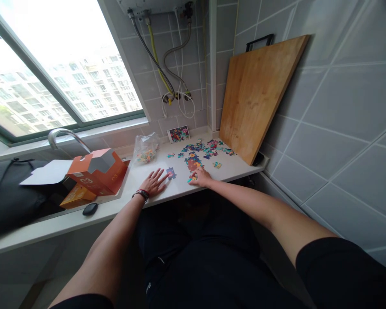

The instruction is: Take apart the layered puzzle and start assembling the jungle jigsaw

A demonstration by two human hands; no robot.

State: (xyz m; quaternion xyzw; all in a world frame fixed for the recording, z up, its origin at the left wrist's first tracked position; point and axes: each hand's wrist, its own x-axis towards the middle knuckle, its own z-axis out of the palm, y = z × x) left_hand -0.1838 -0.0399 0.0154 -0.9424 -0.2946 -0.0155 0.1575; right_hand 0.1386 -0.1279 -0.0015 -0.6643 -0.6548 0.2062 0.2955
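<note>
My left hand [153,183] lies flat on the white counter with its fingers spread. Just beyond its fingertips is a small purple-blue group of puzzle pieces [171,173]. My right hand [202,177] is closed, its fingertips pinching a teal and yellow puzzle piece [192,179] near the counter's front edge. Touching or close to those fingers is a joined puzzle section [191,165] in brown and orange; the hand hides part of it. Behind spread many loose pieces [210,150], and a single yellowish piece [217,165] rests to the right.
A clear plastic bag [146,148] of pieces sits behind my left hand. A small reference picture [179,134] leans at the wall. Leftward are an orange box [98,171], a black oval object [90,209], a faucet [67,134] and a dark bag [16,193]. A wooden board [257,94] leans right.
</note>
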